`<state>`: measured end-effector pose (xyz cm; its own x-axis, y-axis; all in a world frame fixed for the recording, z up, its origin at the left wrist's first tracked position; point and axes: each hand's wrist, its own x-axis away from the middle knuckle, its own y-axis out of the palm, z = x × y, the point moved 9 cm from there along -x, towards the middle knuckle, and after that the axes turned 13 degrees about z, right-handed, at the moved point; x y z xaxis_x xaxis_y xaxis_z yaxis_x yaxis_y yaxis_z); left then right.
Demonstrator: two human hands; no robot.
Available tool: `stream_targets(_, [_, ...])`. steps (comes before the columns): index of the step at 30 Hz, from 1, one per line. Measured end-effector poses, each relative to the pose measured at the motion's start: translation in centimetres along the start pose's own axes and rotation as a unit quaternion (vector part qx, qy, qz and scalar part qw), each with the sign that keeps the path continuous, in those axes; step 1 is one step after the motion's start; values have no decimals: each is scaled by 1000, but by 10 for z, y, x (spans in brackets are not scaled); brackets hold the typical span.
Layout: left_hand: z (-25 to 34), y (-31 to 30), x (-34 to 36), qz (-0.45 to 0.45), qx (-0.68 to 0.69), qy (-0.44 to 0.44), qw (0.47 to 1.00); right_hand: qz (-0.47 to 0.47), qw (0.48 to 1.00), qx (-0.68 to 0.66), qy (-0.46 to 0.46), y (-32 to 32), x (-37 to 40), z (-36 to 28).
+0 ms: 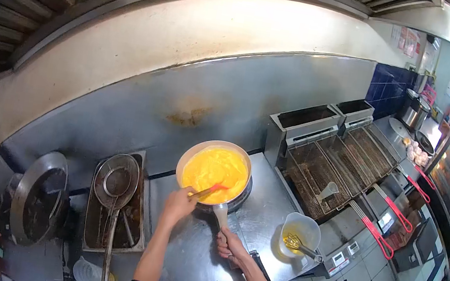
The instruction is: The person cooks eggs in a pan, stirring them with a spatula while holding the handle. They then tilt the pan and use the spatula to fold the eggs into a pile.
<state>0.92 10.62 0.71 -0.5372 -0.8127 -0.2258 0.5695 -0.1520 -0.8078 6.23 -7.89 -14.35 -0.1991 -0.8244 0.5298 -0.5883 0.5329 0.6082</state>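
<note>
A round frying pan (190, 154) with a pale inside sits on a burner, filled with yellow egg mixture (216, 165). My left hand (177, 206) is closed around the handle of a spatula (209, 191), whose reddish-orange head dips into the egg at the pan's near side. My right hand (230, 245) grips the light pan handle (220, 215), which points toward me. To the right, a translucent pitcher (310, 227) stands on the counter with a wire whisk (297, 244) leaning inside it, yellow residue at the bottom.
Left of the pan, round strainers (116, 181) rest over a rectangular metal tray (141, 209). A large wok (30, 210) stands farther left. Fryer baskets (314, 169) with pink handles (393, 211) occupy the right. A clear jug (89, 272) is at the lower left.
</note>
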Motion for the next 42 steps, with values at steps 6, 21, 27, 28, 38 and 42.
stream_targets(6, [-12, 11, -15, 51, -39, -48, 997, 24, 1000, 2, 6, 0, 0, 4])
stream_targets(21, [-29, 15, -25, 20, -4, -54, 998, 4, 1000, 5, 4, -3, -5, 7])
stream_targets(27, [-32, -26, -31, -42, -67, -25, 997, 19, 1000, 9, 2, -1, 1, 4])
stream_targets(28, [-33, -25, -37, 4, -60, -32, 998, 15, 1000, -5, -2, -2, -1, 6])
stream_targets(38, [-42, -17, -33, -47, -67, -13, 997, 15, 1000, -6, 17, 0, 3, 5])
stream_targets(42, [-32, 4, -34, 39, -51, -44, 997, 11, 1000, -4, 20, 2, 3, 9])
